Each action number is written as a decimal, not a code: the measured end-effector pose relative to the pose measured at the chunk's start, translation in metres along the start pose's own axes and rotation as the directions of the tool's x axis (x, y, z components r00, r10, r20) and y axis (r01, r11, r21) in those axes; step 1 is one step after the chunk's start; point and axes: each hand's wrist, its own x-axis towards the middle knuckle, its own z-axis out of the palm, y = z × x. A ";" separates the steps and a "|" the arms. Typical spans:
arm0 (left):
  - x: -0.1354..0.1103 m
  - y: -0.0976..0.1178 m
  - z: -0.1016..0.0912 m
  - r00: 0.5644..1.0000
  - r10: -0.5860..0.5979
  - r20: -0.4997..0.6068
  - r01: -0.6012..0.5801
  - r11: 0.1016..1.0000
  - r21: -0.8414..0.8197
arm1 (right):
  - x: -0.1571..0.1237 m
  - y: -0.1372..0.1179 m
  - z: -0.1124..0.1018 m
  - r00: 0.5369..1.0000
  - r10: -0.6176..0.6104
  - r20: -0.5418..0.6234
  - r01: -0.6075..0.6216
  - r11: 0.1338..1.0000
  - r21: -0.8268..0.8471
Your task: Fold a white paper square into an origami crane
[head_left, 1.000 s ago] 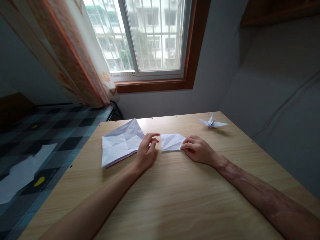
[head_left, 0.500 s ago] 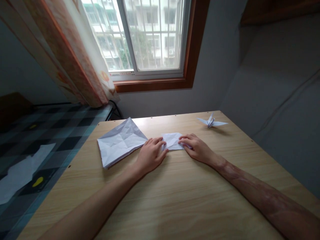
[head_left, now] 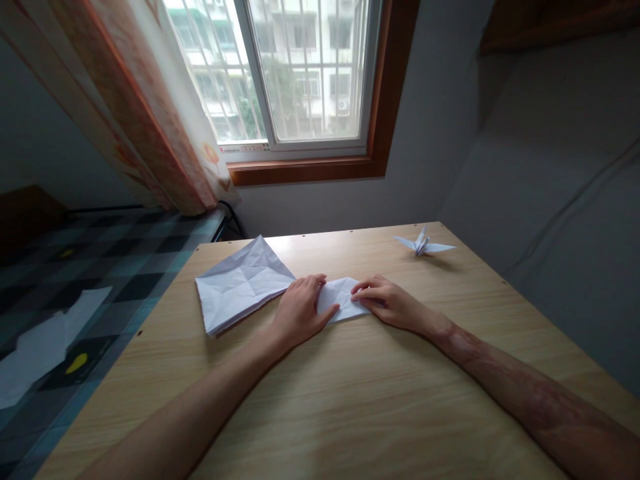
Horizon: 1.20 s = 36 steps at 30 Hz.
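A small sheet of folded white paper [head_left: 338, 299] lies on the wooden table, between my two hands. My left hand [head_left: 303, 305] holds its left edge, with the thumb on the near corner and the fingers curled at the far side. At the right end of the paper, my right hand [head_left: 383, 297] has its fingers bent and closed on it; that end is partly hidden under the hand. Left of my left hand rests a larger stack of creased white paper [head_left: 240, 283], close to my fingers.
A white paper crane [head_left: 421, 247] stands at the table's back right. The wooden table [head_left: 320, 400] reaches toward the wall below a barred window [head_left: 310, 80]. On the left, a checked bed [head_left: 145, 247] carries torn white paper [head_left: 45, 347]. A curtain [head_left: 135, 107] hangs beside the window.
The folded paper has turned a little and come slightly nearer to me. My left thumb has shifted down along its near edge; my right fingers have moved slightly left over it.
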 end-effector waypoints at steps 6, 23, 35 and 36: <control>0.000 -0.007 0.005 0.996 -0.073 -0.043 0.061 0.971 -0.230 | 0.000 -0.003 0.002 1.000 0.009 0.012 -0.009 1.000 -0.011; 0.001 -0.002 -0.002 0.991 0.058 -0.117 -0.075 0.986 -0.148 | -0.002 -0.004 0.001 0.999 -0.005 0.052 0.012 0.991 -0.136; -0.004 0.004 -0.008 0.874 0.314 0.371 -0.291 0.949 -0.117 | -0.003 0.004 0.002 1.000 -0.022 0.004 0.022 0.995 -0.097; -0.005 0.003 -0.007 0.870 0.313 0.380 -0.295 0.950 -0.106 | -0.003 0.005 0.002 1.000 -0.027 0.006 0.027 0.994 -0.107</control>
